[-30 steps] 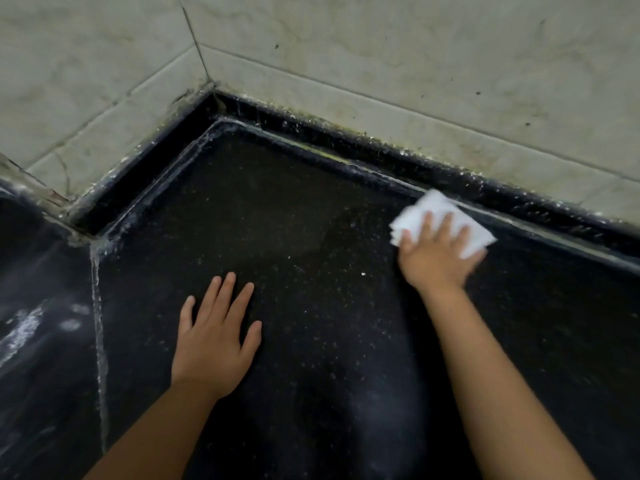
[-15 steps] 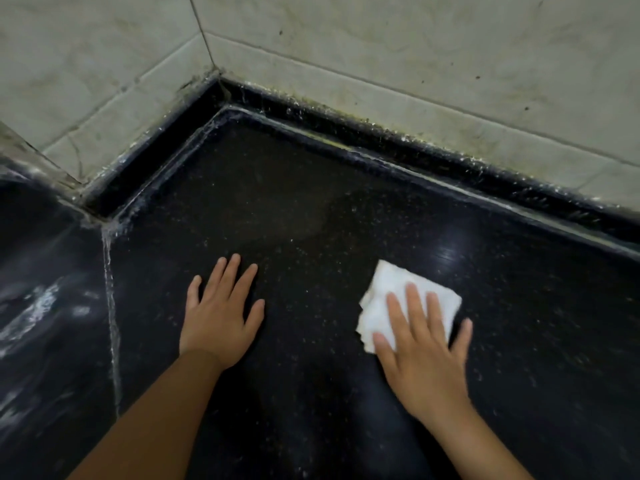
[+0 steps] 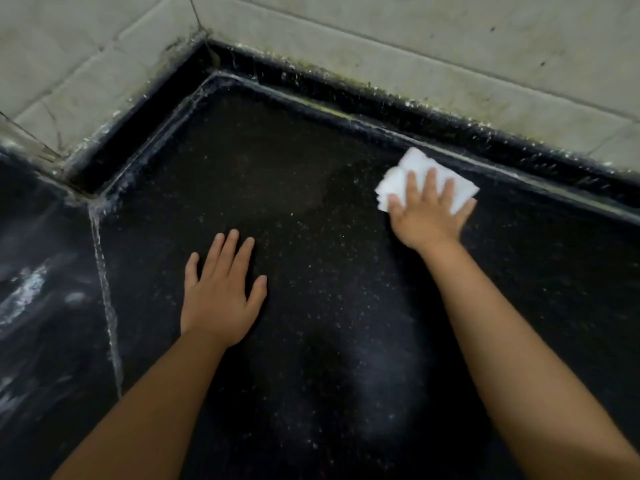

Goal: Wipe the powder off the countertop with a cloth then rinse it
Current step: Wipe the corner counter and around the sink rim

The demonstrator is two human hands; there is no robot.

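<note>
A folded white cloth (image 3: pixel 408 171) lies flat on the black speckled countertop (image 3: pixel 311 188), close to its raised back edge. My right hand (image 3: pixel 427 213) presses down on the cloth with spread fingers, covering its near half. My left hand (image 3: pixel 220 292) rests palm down on the counter to the left, fingers apart, holding nothing. White powder specks (image 3: pixel 332 299) are scattered over the dark surface between and below the hands, with a hazy pale patch (image 3: pixel 388 382) nearer me.
Beige tiled walls (image 3: pixel 415 36) meet in a corner at the top left. A dark grimy groove (image 3: pixel 346 95) runs along the wall base. A white seam (image 3: pixel 104 289) divides off a second dark slab (image 3: pixel 45 306) with pale smears on the left.
My right hand has pushed the cloth from the counter's middle away toward the back edge, after pulling it toward me earlier. My left hand has stayed flat in place.
</note>
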